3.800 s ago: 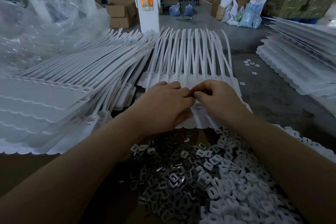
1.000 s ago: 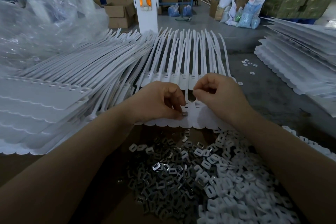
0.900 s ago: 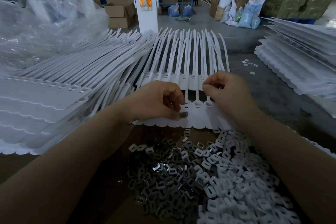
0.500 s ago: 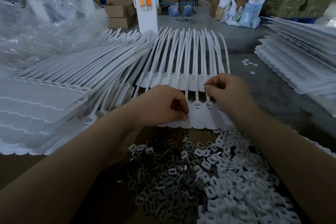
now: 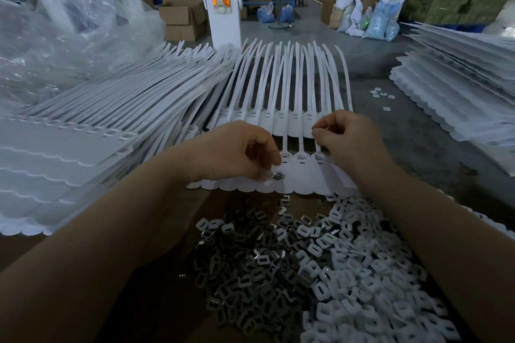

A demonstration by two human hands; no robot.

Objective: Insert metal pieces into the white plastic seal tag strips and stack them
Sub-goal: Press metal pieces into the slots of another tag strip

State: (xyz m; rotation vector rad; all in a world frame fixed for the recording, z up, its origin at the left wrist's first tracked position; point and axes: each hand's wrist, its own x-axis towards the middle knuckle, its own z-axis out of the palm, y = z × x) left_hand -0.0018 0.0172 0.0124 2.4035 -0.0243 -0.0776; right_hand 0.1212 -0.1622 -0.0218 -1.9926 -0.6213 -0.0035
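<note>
A sheet of joined white seal tag strips [image 5: 302, 177] lies flat in front of me, its tails fanned away from me. My left hand [image 5: 237, 152] has its fingers curled over the sheet's left tags and holds a small metal piece [image 5: 277, 175] at its fingertips, against a tag. My right hand [image 5: 348, 142] hovers over the sheet's right side, thumb and forefinger pinched together; what they pinch is too small to tell. Below the sheet lies a heap of dark metal pieces [image 5: 245, 267] and a heap of white plastic caps [image 5: 370, 273].
A tall stack of white tag sheets [image 5: 69, 147] fills the left side, with clear plastic wrap [image 5: 64, 33] behind it. Another stack [image 5: 457, 92] lies at the right on the grey floor. A white post [image 5: 223, 0], cardboard boxes and sacks stand farther back.
My left hand has drawn back toward me so the metal piece at its fingertips shows again. My right hand has risen a little over the sheet's right side.
</note>
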